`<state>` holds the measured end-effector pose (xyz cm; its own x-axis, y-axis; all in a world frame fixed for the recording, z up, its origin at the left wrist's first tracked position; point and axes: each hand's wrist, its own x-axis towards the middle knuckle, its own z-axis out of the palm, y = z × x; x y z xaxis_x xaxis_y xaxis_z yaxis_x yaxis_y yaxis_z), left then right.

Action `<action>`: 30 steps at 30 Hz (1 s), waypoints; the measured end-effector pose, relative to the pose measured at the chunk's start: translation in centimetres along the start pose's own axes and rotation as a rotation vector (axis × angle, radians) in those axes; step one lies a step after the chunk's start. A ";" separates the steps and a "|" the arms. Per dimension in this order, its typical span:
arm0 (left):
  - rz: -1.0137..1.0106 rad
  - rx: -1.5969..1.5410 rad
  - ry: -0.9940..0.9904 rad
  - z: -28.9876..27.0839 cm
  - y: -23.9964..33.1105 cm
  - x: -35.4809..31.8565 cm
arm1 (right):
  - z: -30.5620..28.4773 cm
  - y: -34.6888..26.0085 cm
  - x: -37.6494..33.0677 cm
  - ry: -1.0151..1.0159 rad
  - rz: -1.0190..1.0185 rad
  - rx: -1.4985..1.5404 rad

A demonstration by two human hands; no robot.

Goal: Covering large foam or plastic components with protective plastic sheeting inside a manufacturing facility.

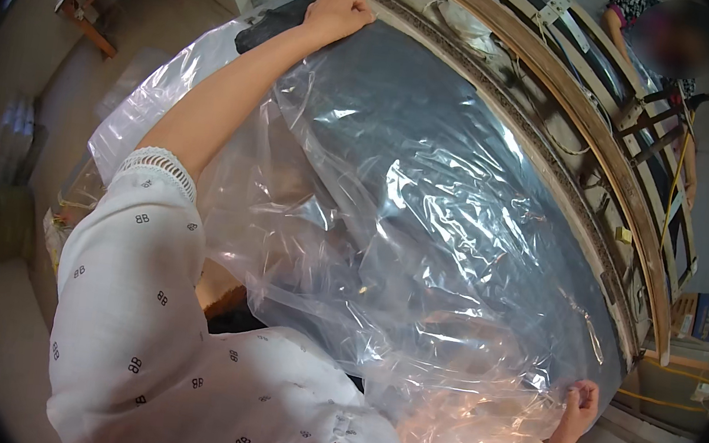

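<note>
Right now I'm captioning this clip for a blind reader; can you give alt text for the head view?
A person spreads a clear plastic sheet over a large dark panel, left hand pressing its far corner, right hand pinching the sheet's near edge. A wooden frame runs alongside, with another person beyond it.

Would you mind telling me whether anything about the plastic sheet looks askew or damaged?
No tear shows. The clear plastic sheet lies crumpled and bunched near the right hand, smoother toward the left hand at the far edge.
</note>
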<state>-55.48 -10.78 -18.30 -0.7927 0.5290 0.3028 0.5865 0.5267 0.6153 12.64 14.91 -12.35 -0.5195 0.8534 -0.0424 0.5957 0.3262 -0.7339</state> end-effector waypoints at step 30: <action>0.250 0.745 0.190 -4.3 -12.3 3.1 | 0.1 5.0 -14.8 -0.712 0.505 0.109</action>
<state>-65.82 -18.47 -21.79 -0.5990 0.6030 0.5269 0.6536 0.7483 -0.1133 23.29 3.87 -15.46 -0.4896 0.4168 -0.7659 0.8150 -0.0934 -0.5719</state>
